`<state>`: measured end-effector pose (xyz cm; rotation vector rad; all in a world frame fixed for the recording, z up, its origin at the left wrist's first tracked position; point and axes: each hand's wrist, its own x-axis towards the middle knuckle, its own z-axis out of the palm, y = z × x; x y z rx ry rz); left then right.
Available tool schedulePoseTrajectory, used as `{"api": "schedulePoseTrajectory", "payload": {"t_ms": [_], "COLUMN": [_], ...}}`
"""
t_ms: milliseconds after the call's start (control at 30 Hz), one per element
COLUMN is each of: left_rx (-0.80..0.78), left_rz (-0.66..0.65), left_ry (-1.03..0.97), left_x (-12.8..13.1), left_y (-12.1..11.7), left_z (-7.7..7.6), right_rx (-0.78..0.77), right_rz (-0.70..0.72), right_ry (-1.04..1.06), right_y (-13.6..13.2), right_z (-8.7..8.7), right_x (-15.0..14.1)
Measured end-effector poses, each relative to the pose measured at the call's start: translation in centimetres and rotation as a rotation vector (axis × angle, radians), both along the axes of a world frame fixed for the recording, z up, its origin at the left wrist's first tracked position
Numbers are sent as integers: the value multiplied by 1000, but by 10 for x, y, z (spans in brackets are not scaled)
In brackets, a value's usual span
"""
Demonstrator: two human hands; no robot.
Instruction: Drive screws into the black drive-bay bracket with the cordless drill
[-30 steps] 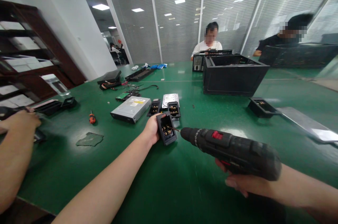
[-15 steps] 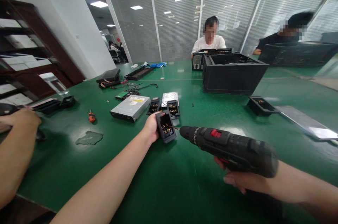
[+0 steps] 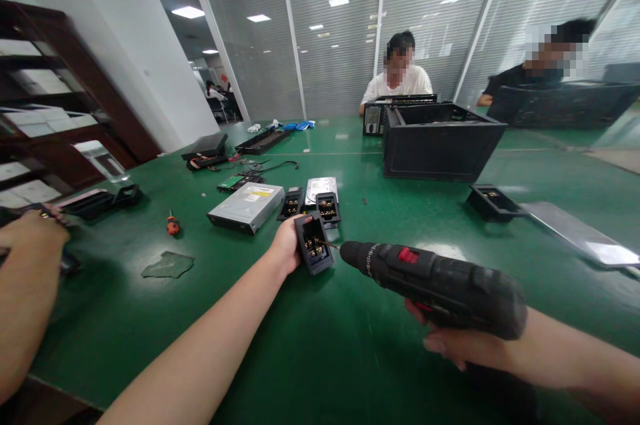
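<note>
My left hand (image 3: pixel 287 243) is closed around the left side of a small black box (image 3: pixel 320 263), tilted with its hollow side toward me. Several brass-coloured terminals show inside it. My right hand (image 3: pixel 450 343) grips a black cordless drill (image 3: pixel 430 281) with red switches. The thin bit reaches from the chuck into the box, at the terminals; whether its tip sits in a screw is too small to tell. Just behind stand two similar black boxes (image 3: pixel 328 209), close to a silver hard drive (image 3: pixel 321 189) and a grey optical drive (image 3: pixel 247 209).
An orange screwdriver (image 3: pixel 173 225) and a glass-like shard (image 3: pixel 168 265) lie to the left, near a co-worker's arm (image 3: pixel 30 278). Black computer cases (image 3: pixel 443 145) stand at the back right before two people. Another black box (image 3: pixel 493 201) and a flat silver device (image 3: pixel 583 233) lie right.
My hands, the box and the drill hold nearly the same place. At the far left, the co-worker's hand has shifted slightly left and down.
</note>
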<state>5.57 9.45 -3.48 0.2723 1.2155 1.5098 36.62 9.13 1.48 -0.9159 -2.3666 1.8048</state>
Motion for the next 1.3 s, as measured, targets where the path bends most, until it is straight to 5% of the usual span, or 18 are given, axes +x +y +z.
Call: {"api": "schedulePoseTrajectory", "payload": {"t_ms": [433, 1300], "left_rx": [-39, -74], "left_rz": [42, 64], "left_ry": [66, 29], "left_x": [-2, 5], "left_y": [-1, -4], "left_z": [10, 14], "right_rx": [-24, -29], "right_rz": [67, 46], "right_ry": [165, 99], "right_y": [5, 2], "right_z": [-1, -4], "right_x": [-9, -6]}}
